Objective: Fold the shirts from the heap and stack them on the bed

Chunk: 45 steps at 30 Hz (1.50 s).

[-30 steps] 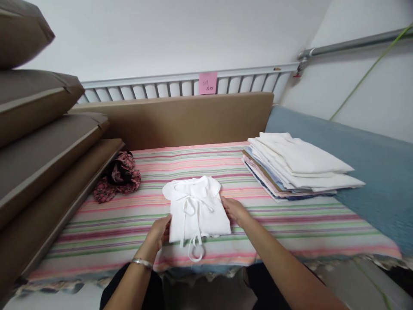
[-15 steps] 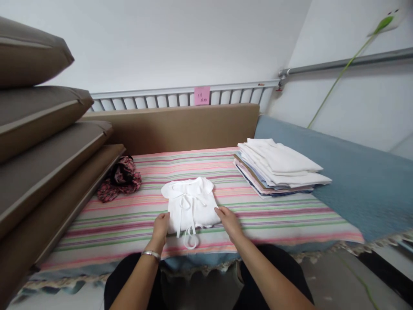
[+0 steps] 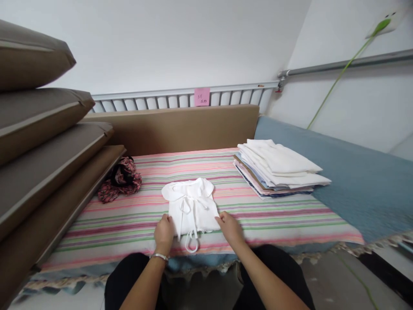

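A small white blouse (image 3: 190, 206) with a tied bow and a wide collar lies folded on the striped cloth (image 3: 267, 234). My left hand (image 3: 164, 232) pinches its lower left edge; the fingertips are partly hidden behind the hand. At the lower right corner, the thumb and fingers of my right hand (image 3: 229, 227) are closed on the fabric. Loose ribbon ends hang from the bow past the bottom hem, curling onto the cloth between my two hands.
A stack of folded cloths (image 3: 279, 165), white on top, lies to the right. Crumpled pink and black floral fabric (image 3: 122, 181) sits at left, against piled brown cushions (image 3: 54, 159). Another brown cushion (image 3: 180, 129) stands along the radiator (image 3: 142, 103) at the back.
My left hand has shifted slightly right and inward along the blouse's edge. My right hand has slid a little downward to the lower corner. The blouse's bottom hem lies flatter.
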{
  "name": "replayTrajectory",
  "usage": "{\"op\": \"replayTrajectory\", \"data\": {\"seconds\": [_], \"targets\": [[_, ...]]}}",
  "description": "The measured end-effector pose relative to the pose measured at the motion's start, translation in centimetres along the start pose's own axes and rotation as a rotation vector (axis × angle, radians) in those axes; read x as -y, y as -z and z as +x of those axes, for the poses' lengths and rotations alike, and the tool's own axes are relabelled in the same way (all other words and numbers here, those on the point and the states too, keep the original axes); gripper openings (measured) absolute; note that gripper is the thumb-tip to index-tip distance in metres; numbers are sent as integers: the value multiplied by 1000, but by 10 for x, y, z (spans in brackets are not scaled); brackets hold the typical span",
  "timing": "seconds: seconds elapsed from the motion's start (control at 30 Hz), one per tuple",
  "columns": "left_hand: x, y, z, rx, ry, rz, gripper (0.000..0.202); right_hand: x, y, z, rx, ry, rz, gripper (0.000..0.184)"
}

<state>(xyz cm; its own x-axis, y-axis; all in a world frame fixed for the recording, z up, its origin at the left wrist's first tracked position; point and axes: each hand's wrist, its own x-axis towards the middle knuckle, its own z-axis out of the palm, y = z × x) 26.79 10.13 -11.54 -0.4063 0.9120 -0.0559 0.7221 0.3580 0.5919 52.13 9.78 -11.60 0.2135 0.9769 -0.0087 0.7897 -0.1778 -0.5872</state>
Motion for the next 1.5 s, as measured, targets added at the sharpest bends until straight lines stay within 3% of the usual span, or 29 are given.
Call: {"op": "replayTrajectory", "data": {"seconds": [0.27, 0.4, 0.53, 0.67, 0.77, 0.83, 0.93, 1.03, 1.2, 1.27, 1.37, 1.43, 1.5], "targets": [[-1, 2, -3, -17, 48, -123, 15, 8, 7, -4, 53, -49, -67, 16], [9, 12, -4, -51, 113, -333, 11, 0, 8, -1, 35, -108, 51, 17], [26, 21, -26, -37, 275, -655, 16, -8, 7, 10, 147, -153, 159, 24], [26, 8, -77, 188, 445, -999, 22, -4, 7, 19, 300, -227, 226, 25], [10, -12, -107, 450, 502, -1206, 26, 2, 9, 19, 383, -293, 306, 28], [-4, -22, -114, 537, 550, -1337, 25, 5, 11, 14, 401, -329, 382, 26], [-25, -28, -110, 521, 573, -1509, 20, 8, 12, 0, 417, -372, 494, 22], [-34, -32, -103, 421, 532, -1587, 14, 12, 10, -23, 451, -405, 576, 21], [-15, -30, -93, 240, 462, -1334, 16, 24, -9, -80, 577, -448, 666, 15], [1, -17, -81, 198, 443, -1248, 16, 31, -17, -103, 705, -407, 663, 9], [30, 17, -49, 198, 417, -1128, 18, 42, -20, -118, 872, -239, 557, 8], [48, 41, -25, 240, 420, -1038, 18, 50, -12, -109, 806, -90, 503, 11], [62, 60, -6, 296, 439, -964, 18, 57, 2, -81, 571, 79, 462, 10]]}}
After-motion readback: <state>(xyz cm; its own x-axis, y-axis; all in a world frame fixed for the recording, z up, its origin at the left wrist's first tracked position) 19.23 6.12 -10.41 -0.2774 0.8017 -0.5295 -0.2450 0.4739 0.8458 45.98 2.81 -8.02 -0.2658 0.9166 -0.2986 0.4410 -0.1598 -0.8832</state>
